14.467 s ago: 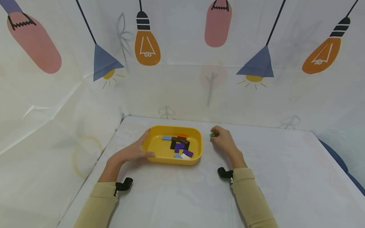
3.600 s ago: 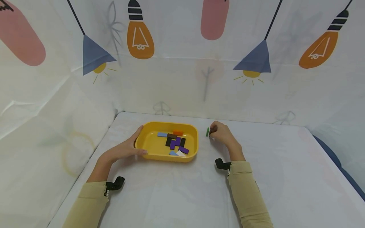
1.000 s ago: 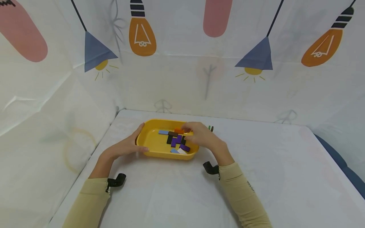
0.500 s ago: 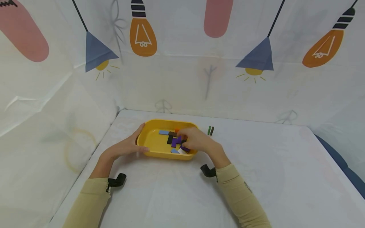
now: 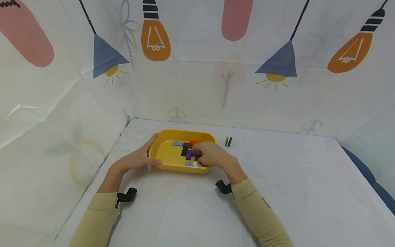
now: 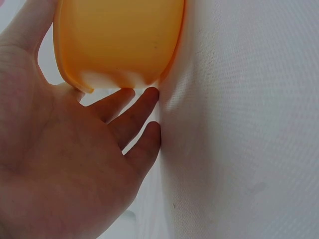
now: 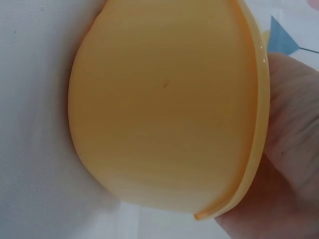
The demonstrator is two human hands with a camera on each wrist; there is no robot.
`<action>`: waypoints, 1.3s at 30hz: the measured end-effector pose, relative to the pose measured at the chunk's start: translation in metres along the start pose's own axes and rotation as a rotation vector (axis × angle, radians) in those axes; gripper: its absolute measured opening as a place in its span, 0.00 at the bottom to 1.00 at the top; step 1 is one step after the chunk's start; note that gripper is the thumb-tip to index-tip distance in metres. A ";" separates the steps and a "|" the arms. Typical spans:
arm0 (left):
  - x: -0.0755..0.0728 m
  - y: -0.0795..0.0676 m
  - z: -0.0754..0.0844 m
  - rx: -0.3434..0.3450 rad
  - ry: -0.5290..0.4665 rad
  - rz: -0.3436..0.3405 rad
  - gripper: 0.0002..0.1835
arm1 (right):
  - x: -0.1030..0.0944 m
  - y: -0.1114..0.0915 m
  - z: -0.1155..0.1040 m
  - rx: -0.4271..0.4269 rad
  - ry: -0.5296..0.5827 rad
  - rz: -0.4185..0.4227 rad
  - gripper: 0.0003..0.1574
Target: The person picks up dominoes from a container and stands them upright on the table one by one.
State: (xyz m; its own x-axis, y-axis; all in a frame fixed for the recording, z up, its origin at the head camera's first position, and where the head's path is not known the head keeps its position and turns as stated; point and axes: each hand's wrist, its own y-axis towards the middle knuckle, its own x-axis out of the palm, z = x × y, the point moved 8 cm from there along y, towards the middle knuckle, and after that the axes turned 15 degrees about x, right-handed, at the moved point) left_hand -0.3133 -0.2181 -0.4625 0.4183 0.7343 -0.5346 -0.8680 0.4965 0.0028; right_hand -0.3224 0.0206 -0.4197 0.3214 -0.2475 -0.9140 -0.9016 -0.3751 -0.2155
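Note:
A yellow tray lies on the white table with several small flat blocks in it. My left hand grips its left end, thumb over the near rim and fingers behind the far corner. In the left wrist view, spread fingertips meet the tray wall. My right hand reaches over the tray's right side, thumb and finger around a black block. The tray wall hides these fingertips in the right wrist view. Near them lie a purple block, a white piece and a light blue piece.
A green block and a brown block stand side by side right of the tray. Inside the tray also lie a blue block, an orange block and another brown block. A printed white sheet hangs behind the table.
A brown block now stands beside the green one on the table, released by my right hand. That hand has moved left into the tray, then slightly nearer. The left hand keeps its hold.

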 end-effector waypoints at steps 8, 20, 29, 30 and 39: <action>0.000 -0.001 0.001 0.003 0.000 0.000 0.63 | 0.005 0.000 0.000 0.038 -0.097 -0.004 0.09; 0.000 -0.002 0.003 -0.002 0.010 0.005 0.63 | 0.012 0.002 0.001 0.076 -0.226 0.011 0.09; 0.000 -0.002 0.005 0.000 0.009 0.004 0.63 | 0.010 0.002 0.000 0.110 -0.215 0.012 0.09; -0.001 -0.002 0.005 0.001 0.009 0.006 0.63 | 0.009 0.002 -0.001 0.111 -0.216 0.015 0.09; 0.001 -0.002 0.005 0.007 -0.001 0.002 0.63 | 0.010 0.002 -0.001 0.117 -0.232 0.023 0.11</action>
State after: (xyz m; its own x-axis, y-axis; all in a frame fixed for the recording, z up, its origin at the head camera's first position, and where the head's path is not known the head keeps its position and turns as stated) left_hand -0.3098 -0.2163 -0.4591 0.4172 0.7356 -0.5337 -0.8668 0.4986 0.0096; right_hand -0.3204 0.0165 -0.4285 0.2377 -0.0377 -0.9706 -0.9395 -0.2626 -0.2198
